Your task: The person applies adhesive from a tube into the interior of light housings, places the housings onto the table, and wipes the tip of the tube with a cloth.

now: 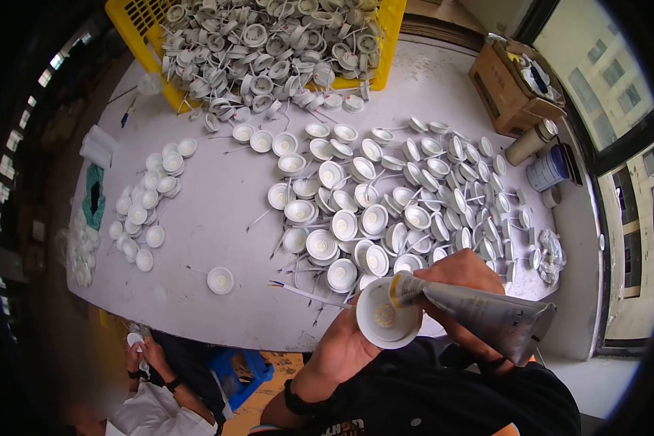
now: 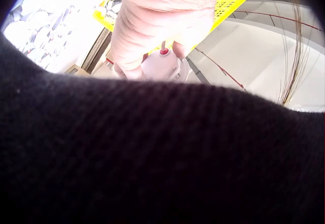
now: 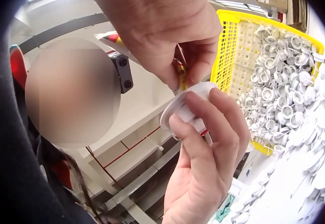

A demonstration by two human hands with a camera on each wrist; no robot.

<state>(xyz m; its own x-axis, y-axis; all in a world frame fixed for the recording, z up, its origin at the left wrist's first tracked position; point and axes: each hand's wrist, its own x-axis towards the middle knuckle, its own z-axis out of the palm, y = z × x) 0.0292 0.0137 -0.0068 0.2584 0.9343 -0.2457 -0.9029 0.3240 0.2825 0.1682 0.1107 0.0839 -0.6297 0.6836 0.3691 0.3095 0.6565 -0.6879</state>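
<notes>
My left hand [image 1: 338,352] holds a round white LED downlight [image 1: 387,323], its face with yellow LED dots turned up and its cable sticking out to the left. In the left wrist view, fingers of that hand grip the rim of the downlight's back [image 2: 165,69], where a red grommet surrounds the cable. A silver-grey squeeze tube [image 1: 490,316] is gripped in my right hand [image 1: 465,276], its yellow end over the downlight's inner rim. The right wrist view shows the tube's yellow part [image 3: 182,74] right at the white rim [image 3: 172,107], between both hands.
Many white downlights [image 1: 374,218] crowd the table's right half; a smaller cluster [image 1: 149,192] and a single downlight [image 1: 220,280] lie left. Behind stands a full yellow crate [image 1: 389,43]. A cardboard box [image 1: 512,87] and cans [image 1: 547,168] line the right edge. Another person [image 1: 156,392] sits lower left.
</notes>
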